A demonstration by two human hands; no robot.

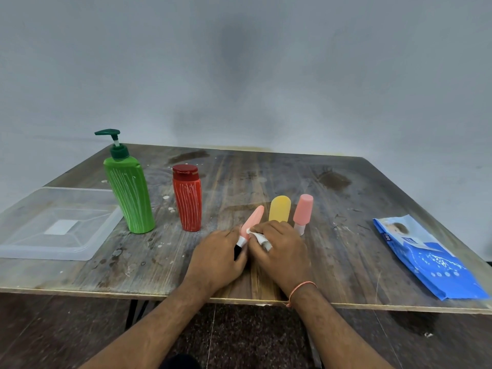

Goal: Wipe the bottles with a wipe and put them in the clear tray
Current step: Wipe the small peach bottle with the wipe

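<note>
The left hand (218,258) holds a slim pink bottle (252,222) by its lower end, the fingers curled round the white and dark cap part. The bottle's long axis points away from the person and leans a little to the right, so the pink body stands free above the hands. The right hand (279,251) lies just beside it, its fingers pinching a white wipe (259,237) against the lower part of the pink body. Both hands are close together near the front middle of the table (346,198).

I judge that the wiping is in progress, and that the next stroke should go along the bottle's length, toward the far tip, because that part is uncovered.

The clear tray (87,246) lies well apart on the left side, near the table's left edge, so the left hand is the nearer one to carry the bottle there. Between hands and tray stand a green pump bottle (130,198) and a red bottle (187,201), both upright; the front strip of the table is open and seems the safer path. A yellow bottle (279,209) and another pink bottle (303,211) stand just behind the right hand. A blue wipe pack (426,259) lies far right, near the edge.
</note>
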